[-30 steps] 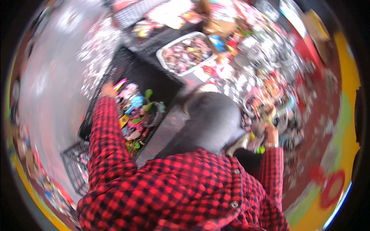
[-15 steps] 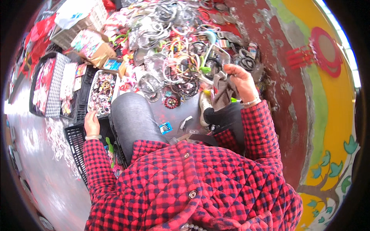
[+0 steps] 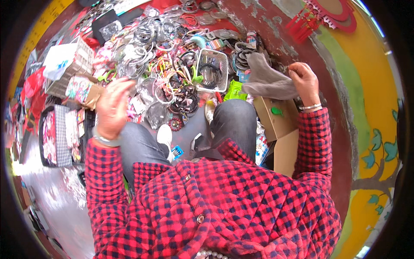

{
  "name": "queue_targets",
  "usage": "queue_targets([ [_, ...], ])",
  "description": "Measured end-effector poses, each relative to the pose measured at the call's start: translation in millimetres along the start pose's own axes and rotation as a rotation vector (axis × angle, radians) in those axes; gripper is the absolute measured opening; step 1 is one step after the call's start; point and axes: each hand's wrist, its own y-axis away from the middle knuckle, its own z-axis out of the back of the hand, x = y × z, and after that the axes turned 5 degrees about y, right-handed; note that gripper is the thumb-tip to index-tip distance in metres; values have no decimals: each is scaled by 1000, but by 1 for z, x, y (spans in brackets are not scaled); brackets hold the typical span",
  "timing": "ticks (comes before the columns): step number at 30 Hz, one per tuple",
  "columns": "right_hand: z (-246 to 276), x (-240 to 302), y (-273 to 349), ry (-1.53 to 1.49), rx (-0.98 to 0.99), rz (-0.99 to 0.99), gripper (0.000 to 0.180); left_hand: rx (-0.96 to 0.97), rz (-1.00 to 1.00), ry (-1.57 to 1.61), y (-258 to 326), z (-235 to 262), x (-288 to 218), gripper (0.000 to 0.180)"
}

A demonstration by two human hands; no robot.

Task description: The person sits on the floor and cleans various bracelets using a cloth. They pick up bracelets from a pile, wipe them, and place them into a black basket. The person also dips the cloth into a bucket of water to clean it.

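My right hand point(image 3: 305, 83) is closed on one end of a grey cloth point(image 3: 271, 80). The cloth stretches out to the left of the hand, above a cardboard box point(image 3: 269, 118) that has a small green piece on it. On the other side, my left hand point(image 3: 113, 105) is raised with its fingers stretched out, slightly blurred and holding nothing. It hangs above my left knee, near a small carton of colourful packets point(image 3: 79, 90). Between the hands, a heap of hairbands point(image 3: 170, 84) and plastic-wrapped accessories covers the floor.
A clear basket point(image 3: 212, 69) with dark bands stands in the heap, beside a bright green container point(image 3: 235, 90). At left are a white crate point(image 3: 69, 69) and a black crate point(image 3: 48, 138) of packets. A painted wall point(image 3: 366, 116) rises at right; a red hanging ornament point(image 3: 332, 15) is on it.
My left hand has lifted from the crate beside my knee and moved forward. The right hand has shifted right, bringing the grey cloth up off the leg area. My view and knees have shifted.
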Motion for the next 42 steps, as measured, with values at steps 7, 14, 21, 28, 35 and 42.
queue_targets([
  [7, 43, -48, 31, 1103, 531, -357, 22, 496, -100, 313, 4, -149, 23, 20],
  [14, 132, -83, 145, 644, 58, -785, 22, 540, -154, 577, -27, -210, 22, 16],
  [21, 209, -42, 359, -671, -703, -1059, 17, 854, 19, 636, -26, -296, 19, 18],
  [28, 215, 6, 550, -816, -777, -1127, 20, 1000, -24, 224, -16, -341, 25, 20],
  [35, 118, 19, 697, -882, -775, -1471, 15, 1125, 202, 166, 4, -367, 35, 22],
  [42, 27, 13, 749, -1016, -795, -1662, 14, 1144, 54, -67, 17, -339, 21, 23],
])
